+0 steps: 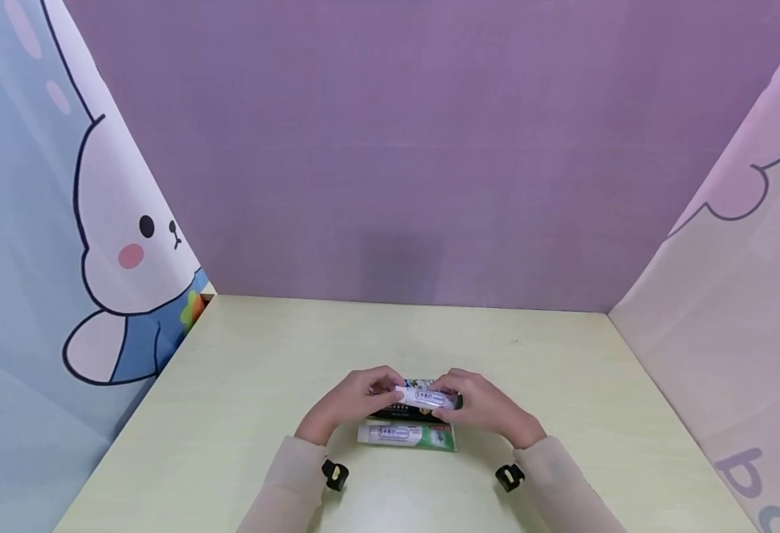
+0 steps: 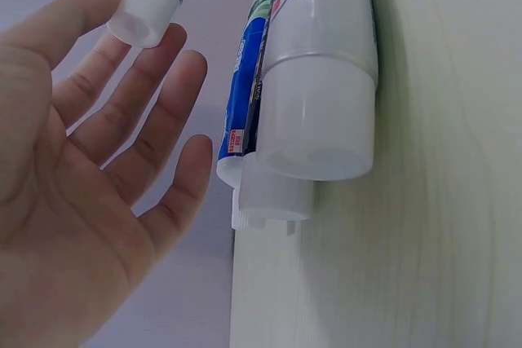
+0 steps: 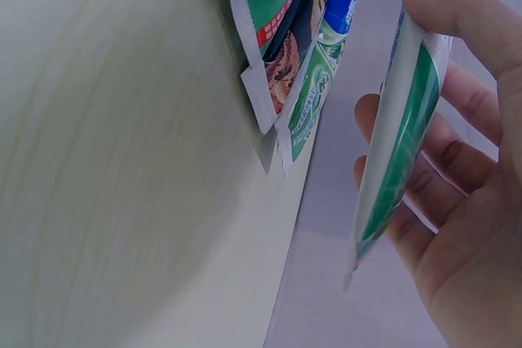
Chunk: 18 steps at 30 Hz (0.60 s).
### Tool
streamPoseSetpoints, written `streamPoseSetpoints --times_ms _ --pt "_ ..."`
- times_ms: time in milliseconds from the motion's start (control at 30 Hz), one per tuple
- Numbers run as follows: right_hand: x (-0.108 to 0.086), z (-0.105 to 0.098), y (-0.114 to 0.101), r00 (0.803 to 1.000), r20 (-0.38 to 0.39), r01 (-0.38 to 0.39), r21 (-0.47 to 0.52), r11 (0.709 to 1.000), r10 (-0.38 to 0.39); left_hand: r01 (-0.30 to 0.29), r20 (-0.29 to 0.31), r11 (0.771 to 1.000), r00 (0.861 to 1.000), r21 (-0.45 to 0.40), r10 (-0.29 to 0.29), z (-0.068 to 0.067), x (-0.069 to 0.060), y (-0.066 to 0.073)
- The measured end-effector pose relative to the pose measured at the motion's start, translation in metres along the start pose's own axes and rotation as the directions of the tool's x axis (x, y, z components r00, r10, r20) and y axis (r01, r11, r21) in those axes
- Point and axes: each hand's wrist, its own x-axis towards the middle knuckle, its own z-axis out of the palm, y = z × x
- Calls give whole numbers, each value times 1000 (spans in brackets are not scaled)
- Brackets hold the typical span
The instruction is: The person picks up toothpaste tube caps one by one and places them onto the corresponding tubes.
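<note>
A white and green toothpaste tube (image 1: 425,397) is held up lengthwise between both hands, above the table. My left hand (image 1: 357,397) pinches its white cap (image 2: 143,10) between thumb and fingertips, the other fingers spread loosely. Toward the crimped tail, my right hand (image 1: 483,402) grips the tube body (image 3: 401,120) with thumb and fingers. Below lie more toothpaste tubes, side by side: a similar white and green tube (image 1: 406,436) nearest me, a black tube (image 1: 399,412) behind it, and a blue and green tube (image 2: 245,79) farthest back. The raised tube partly hides the rear ones in the head view.
The tubes lie on a pale wood-grain table (image 1: 230,414). A purple panel (image 1: 397,148) rises at the table's back edge. Printed cloth stands on both sides, with a cartoon rabbit (image 1: 123,244) on the left. Small black wrist devices (image 1: 335,475) sit at both sleeves.
</note>
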Motion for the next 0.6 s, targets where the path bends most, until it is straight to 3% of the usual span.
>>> streamPoseSetpoints --times_ms 367,600 --pt "0 0 -2 1000 9 -6 2 1000 6 -14 -4 998 1000 -56 14 -1 0 1" --pt "0 2 -4 1000 7 -4 3 1000 4 -23 -21 999 1000 -44 22 -1 0 2"
